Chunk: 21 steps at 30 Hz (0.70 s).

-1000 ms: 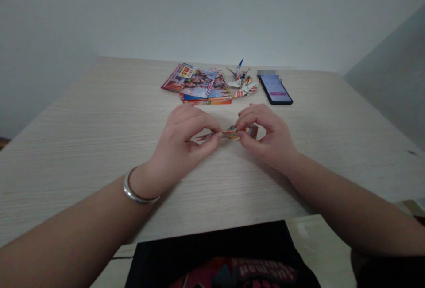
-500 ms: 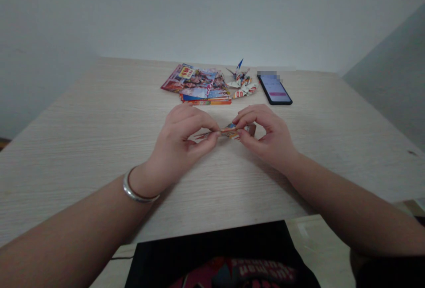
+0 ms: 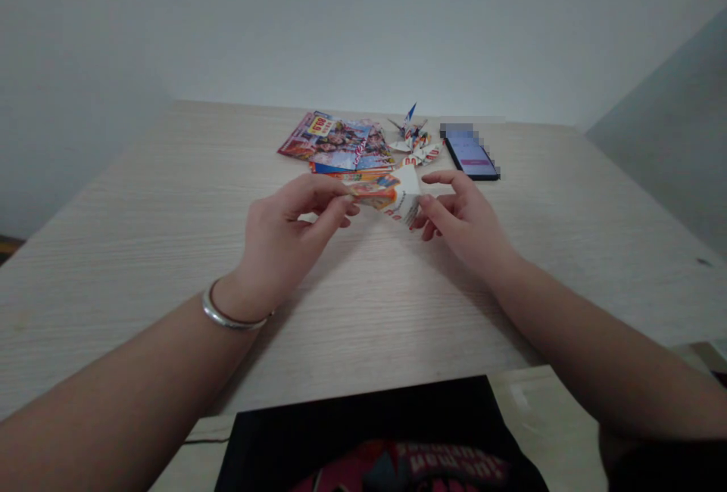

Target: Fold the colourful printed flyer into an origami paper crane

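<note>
A piece of folded printed paper (image 3: 402, 195), white with orange and red print, is held just above the table. My left hand (image 3: 287, 227) pinches its left end between thumb and fingers. At the paper's right end is my right hand (image 3: 469, 216), its index finger lifted away and its thumb at the edge. The fingers of that hand are apart, and the lower ones are partly hidden. Right behind the paper lie folded paper cranes (image 3: 419, 142) made of similar printed sheets.
A pile of colourful printed leaflets (image 3: 335, 142) lies at the back of the pale wooden table (image 3: 170, 212). To the right of the cranes is a phone (image 3: 471, 155) with its screen lit. A wall (image 3: 363, 30) rises behind the table's far edge.
The paper has been lifted and turned, so its white printed side shows. My right hand has loosened its pinch and spread its fingers. My left hand has shifted slightly left, still pinching.
</note>
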Available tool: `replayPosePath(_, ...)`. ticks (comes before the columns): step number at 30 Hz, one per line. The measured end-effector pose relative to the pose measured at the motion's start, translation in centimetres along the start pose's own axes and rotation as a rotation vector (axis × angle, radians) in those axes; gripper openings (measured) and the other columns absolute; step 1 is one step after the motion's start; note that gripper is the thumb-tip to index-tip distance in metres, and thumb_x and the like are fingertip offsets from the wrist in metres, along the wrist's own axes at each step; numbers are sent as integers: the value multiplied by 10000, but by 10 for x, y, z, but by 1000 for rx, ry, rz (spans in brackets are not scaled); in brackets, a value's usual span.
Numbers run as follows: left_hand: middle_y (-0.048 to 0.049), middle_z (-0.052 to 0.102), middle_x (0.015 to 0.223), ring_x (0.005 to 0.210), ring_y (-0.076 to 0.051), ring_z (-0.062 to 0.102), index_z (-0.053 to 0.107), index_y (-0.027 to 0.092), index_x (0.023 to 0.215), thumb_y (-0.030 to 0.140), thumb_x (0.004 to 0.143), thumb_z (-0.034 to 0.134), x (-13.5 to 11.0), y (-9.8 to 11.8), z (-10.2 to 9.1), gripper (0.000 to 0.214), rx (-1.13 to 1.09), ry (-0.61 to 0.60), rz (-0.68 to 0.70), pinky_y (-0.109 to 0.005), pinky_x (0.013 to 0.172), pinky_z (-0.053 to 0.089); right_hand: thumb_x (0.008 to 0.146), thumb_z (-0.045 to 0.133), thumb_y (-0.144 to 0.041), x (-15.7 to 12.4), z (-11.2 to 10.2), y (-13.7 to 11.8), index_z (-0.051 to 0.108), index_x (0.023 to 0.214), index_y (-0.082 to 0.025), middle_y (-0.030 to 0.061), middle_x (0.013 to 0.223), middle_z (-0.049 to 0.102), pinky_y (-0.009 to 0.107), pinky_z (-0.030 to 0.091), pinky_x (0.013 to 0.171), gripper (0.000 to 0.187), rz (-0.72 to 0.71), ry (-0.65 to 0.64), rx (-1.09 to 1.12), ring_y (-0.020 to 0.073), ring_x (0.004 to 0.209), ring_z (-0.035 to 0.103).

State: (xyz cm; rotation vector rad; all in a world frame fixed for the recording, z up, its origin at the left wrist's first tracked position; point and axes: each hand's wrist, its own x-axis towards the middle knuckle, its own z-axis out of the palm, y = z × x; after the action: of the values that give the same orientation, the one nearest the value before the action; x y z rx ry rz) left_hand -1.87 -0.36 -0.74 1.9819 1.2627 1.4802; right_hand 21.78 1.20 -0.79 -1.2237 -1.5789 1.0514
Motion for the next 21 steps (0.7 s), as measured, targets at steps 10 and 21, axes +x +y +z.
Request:
replayPosePath(10,-16,757,909,801,-154,710,704,224,927,299,865,683,2,9,-7,100,99,-157,105,-242,650,571,702,782,-622,11,5,9,598,921,-256,1,941,755,278,585,587,464,169,-47,332,157,717,736)
replayPosePath(21,15,687,845,740,-135,684,494,248,1053,218,785,720,6,-14,11,352,-292,-101,-185,-259,657,591,576,903,-460,16,8,17,590,616,-210,-43,635,629,291,605,704,403,188,28,359,99,623,640)
